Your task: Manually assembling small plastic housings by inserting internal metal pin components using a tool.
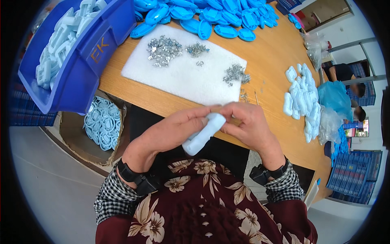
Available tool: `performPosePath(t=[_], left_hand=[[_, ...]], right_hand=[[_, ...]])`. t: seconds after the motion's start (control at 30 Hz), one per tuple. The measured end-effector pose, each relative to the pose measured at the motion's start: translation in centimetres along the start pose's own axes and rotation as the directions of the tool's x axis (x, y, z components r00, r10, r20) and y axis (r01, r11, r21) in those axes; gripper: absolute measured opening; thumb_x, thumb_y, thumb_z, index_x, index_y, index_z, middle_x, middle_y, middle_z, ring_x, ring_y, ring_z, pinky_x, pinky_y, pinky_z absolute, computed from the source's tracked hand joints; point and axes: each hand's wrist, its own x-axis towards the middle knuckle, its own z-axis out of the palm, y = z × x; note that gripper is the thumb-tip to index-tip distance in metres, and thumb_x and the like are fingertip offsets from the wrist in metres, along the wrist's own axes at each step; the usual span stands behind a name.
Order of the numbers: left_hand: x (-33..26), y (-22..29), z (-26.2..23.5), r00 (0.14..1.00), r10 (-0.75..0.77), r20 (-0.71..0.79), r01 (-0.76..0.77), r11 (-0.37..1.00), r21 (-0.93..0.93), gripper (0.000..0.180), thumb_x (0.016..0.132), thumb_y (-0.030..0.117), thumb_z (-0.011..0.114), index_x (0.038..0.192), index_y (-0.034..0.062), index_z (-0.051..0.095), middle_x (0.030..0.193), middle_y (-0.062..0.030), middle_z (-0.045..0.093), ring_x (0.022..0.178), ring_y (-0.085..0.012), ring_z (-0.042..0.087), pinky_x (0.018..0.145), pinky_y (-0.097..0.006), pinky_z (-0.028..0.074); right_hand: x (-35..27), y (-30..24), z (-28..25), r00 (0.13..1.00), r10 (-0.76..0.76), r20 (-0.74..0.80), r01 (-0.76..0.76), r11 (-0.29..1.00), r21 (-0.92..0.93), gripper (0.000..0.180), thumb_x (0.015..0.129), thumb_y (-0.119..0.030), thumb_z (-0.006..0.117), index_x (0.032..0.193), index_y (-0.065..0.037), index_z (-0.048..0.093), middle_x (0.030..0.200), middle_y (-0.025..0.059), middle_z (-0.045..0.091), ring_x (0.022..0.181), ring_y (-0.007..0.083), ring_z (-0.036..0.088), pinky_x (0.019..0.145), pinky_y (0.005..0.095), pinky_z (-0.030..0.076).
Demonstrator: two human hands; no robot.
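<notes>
The pale blue plastic piece [202,135] is long and rounded, with a smooth matte surface, and it is tilted: its upper end points to the right and away from the person, its lower end points to the body. It is held in the air just before the near edge of the wooden table [272,61], above the person's lap.

The left hand [172,130] closes around the piece from the left side; its thumb lies along the upper edge and the other fingers are curled under it, so the lower end comes out free below the hand. The right hand [250,124] meets the upper end of the piece from the right, with the fingers bent and pinched together at that end. If something small is between these fingertips, I cannot tell.

Beyond the hands, a white foam pad [183,77] lies on the table and carries several little heaps of small metal parts [164,49]. Behind the pad there is a big pile of darker blue oval shells [211,14]. On the right of the table lies a group of pale blue pieces [302,95] of the same colour. On the left a blue bin [85,61] holds more pale parts.
</notes>
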Motion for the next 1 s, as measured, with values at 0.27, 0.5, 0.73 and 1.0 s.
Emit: performPosePath(t=[0.27,0.5,0.73,1.0], left_hand=[[-0.8,-0.2,-1.4,0.999,-0.008,-0.039,0.006,0.997,-0.072,0.043,0.103,0.019,0.053,0.141,-0.0003,0.051,0.106,-0.0025,0.066,0.084,-0.0075,0.064,0.072,-0.021,0.053],[-2.9,0.4,-2.6,0.952,0.154,-0.265,-0.246,0.901,-0.357,0.054,0.098,0.022,0.062,0.143,-0.0036,0.048,0.104,-0.005,0.067,0.087,-0.0096,0.065,0.074,-0.025,0.056],[-3.0,0.6,-1.3,0.858,0.139,-0.494,-0.443,0.686,-0.577,0.051,0.098,0.023,0.063,0.144,0.0113,0.042,0.107,-0.0119,0.064,0.09,-0.0226,0.067,0.079,-0.035,0.059],[-3.6,-1.1,-3.5,0.903,0.234,-0.361,-0.407,0.738,-0.539,0.052,0.099,0.022,0.063,0.146,0.0125,0.04,0.107,-0.0128,0.066,0.097,-0.022,0.068,0.083,-0.036,0.058]], right_hand=[[1.7,1.2,-1.3,0.995,0.006,0.102,-0.01,0.999,0.043,0.021,0.084,-0.014,0.075,0.103,-0.006,0.072,0.083,0.0112,0.069,0.074,0.0266,0.068,0.065,0.0363,0.052],[8.3,3.9,-0.9,0.99,0.038,-0.136,-0.076,0.955,-0.287,0.022,0.087,-0.016,0.071,0.105,-0.002,0.072,0.085,0.0128,0.068,0.073,0.025,0.064,0.067,0.0356,0.051],[11.0,5.2,1.7,0.995,-0.009,-0.095,-0.026,0.932,-0.362,0.019,0.087,-0.016,0.069,0.1,-0.002,0.072,0.084,0.0142,0.067,0.076,0.0301,0.065,0.07,0.0394,0.051],[10.0,1.7,1.0,0.998,0.055,0.026,-0.044,0.951,-0.306,0.02,0.086,-0.015,0.069,0.102,-0.003,0.072,0.086,0.0156,0.067,0.078,0.0317,0.066,0.073,0.0408,0.052]])
